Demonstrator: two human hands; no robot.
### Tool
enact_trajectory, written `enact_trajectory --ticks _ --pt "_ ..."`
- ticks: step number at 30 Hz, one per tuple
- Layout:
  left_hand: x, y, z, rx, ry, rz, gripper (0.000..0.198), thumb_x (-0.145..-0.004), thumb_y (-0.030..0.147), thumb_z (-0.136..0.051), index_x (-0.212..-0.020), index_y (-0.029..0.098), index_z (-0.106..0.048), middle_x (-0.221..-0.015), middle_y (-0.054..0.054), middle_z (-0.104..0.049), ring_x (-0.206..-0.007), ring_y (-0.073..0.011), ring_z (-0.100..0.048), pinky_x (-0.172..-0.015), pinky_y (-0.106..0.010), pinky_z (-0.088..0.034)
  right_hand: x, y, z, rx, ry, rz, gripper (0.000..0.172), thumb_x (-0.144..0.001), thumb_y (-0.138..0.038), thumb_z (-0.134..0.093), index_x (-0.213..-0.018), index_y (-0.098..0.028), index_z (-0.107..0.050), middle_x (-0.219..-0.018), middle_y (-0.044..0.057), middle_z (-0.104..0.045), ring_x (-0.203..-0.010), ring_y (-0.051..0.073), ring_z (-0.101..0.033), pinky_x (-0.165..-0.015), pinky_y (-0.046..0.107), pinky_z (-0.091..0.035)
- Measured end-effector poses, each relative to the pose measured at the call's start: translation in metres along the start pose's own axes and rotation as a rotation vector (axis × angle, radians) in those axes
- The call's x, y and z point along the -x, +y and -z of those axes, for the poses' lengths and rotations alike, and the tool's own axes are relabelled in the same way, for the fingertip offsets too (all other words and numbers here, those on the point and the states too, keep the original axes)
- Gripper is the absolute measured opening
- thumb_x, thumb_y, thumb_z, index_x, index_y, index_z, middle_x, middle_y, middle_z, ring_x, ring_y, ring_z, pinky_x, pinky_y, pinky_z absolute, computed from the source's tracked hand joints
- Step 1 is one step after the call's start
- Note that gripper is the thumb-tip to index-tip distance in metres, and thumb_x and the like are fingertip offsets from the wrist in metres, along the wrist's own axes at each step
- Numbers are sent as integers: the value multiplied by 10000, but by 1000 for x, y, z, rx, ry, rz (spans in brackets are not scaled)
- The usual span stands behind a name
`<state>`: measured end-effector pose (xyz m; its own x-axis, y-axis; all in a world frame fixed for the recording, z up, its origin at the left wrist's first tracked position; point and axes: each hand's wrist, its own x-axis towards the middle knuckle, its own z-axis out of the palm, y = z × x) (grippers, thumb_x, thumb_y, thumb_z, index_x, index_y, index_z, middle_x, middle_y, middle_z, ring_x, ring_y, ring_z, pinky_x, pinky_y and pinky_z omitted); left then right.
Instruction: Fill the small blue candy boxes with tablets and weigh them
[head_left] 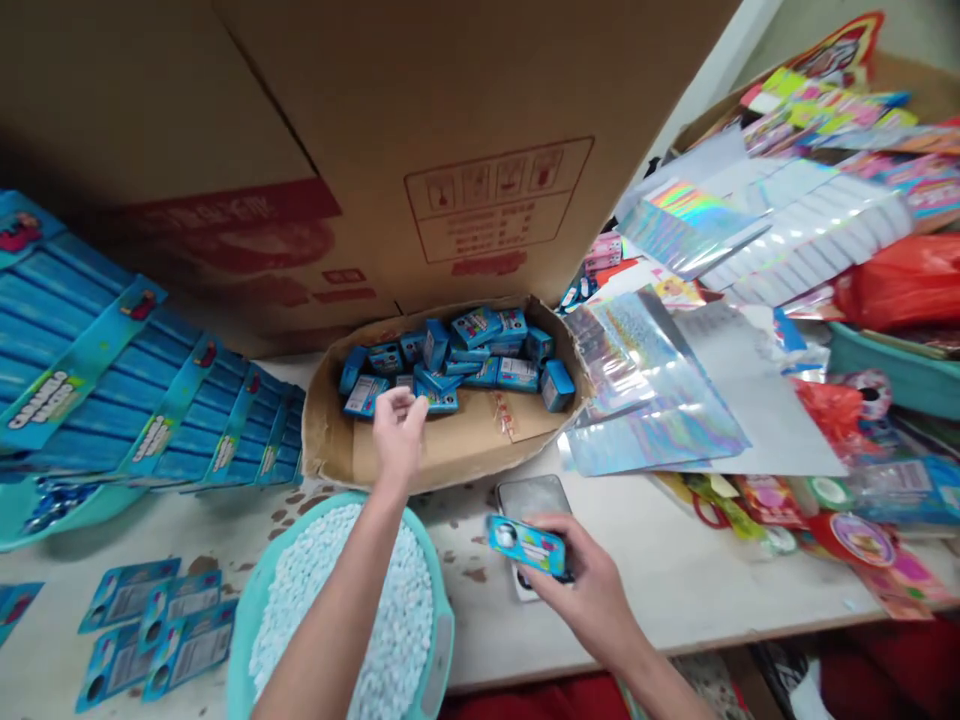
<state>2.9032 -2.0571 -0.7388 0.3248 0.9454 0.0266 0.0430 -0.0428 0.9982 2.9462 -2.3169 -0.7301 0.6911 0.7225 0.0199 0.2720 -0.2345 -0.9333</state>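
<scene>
My left hand (401, 430) reaches across the basin into a low cardboard tray (427, 472). Its fingers are loosely curled, with a gap by the thumb, at the near edge of a pile of small blue boxes (517, 373). I see nothing held in it; whether the fingertips touch a box is unclear. My right hand (581, 585) grips a small blue printed carton (527, 545) between thumb and fingers, above a small grey-topped device (534, 495) like a scale. Beneath my left forearm stands a turquoise basin (444, 640) of pale blue pellets (397, 600).
Flat blue cards (157, 625) lie at the lower left, near a bowl of dark blue wrapped pieces (56, 500). Stacked blue display cartons (150, 370) rise on the left. A large cardboard box (450, 100) stands behind the tray. Shiny holographic sheets (645, 390) cover the right side.
</scene>
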Motion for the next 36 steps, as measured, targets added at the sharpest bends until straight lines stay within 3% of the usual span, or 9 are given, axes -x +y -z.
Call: enact_trajectory --ticks 6,10,16,21,25,28,31,33,36 --pt "-119 -44 -102 -587 -6 -89 776 -701 454 -707 -1343 134 -411 -1381 -219 -442 -1324 -342 -381 -1062 -467 -336 -8 84 30 103 160 -124 288 -751 -350 -687 -969 -181 -604 -926 60 -656 -839 206 -657 -743 297 -541" --pt "-144 -42 -112 -526 -16 46 683 -671 339 -742 -1280 155 -492 -1200 -224 -593 -1220 -408 -493 -1011 -563 -349 -18 109 19 71 219 -100 312 -753 -380 -677 -980 -177 -608 -947 72 -660 -885 223 -656 -778 331 -551" --pt "-118 -24 -26 -176 49 152 442 -831 297 -543 -1254 193 -470 -1096 -124 -653 -911 -241 -668 -799 -424 -538 -16 123 24 141 189 -38 379 -770 -413 -674 -1062 -189 -585 -1093 101 -631 -1022 261 -618 -902 435 -523" --pt "-36 -1 53 695 92 436 190 -786 245 -613 -957 165 -593 -873 -48 -680 -753 -146 -657 -715 -314 -566 9 86 9 240 410 118 591 -777 -362 -684 -1297 -203 -452 -1323 169 -487 -1217 335 -492 -1004 579 -422" --pt "45 10 82 888 159 658 60 -777 169 -610 -828 136 -614 -777 -53 -683 -688 -129 -644 -629 -238 -546 11 28 -38 150 179 278 643 -818 -283 -658 -1389 -234 -365 -1309 161 -492 -1195 297 -522 -938 502 -512" --pt "108 14 96 904 109 843 69 -735 162 -658 -781 138 -611 -729 -33 -662 -626 -123 -615 -592 -233 -521 0 -7 -64 77 47 417 872 -749 -291 -747 -1456 -265 -236 -1451 164 -353 -1313 307 -423 -948 480 -523" --pt "157 12 115 814 -43 902 144 -682 213 -724 -740 148 -609 -717 -14 -629 -644 -124 -593 -642 -241 -505 -3 -26 -76 18 -316 572 667 -746 -243 -751 -1329 -294 -428 -1371 112 -499 -1317 300 -442 -1014 510 -465" --pt "170 3 135 621 -146 831 181 -712 305 -713 -762 153 -630 -737 -24 -620 -663 -135 -583 -653 -250 -492 4 -33 -81 -36 -510 614 461 -746 -217 -747 -1153 -292 -543 -1133 63 -664 -1186 282 -574 -1024 517 -446" --pt "162 -24 180 77 -85 509 300 -793 436 -621 -956 189 -665 -915 -78 -647 -835 -205 -606 -760 -321 -495 27 -39 -90 -75 -471 446 397 -703 -255 -782 -1029 -265 -554 -952 43 -690 -954 246 -669 -921 448 -517"
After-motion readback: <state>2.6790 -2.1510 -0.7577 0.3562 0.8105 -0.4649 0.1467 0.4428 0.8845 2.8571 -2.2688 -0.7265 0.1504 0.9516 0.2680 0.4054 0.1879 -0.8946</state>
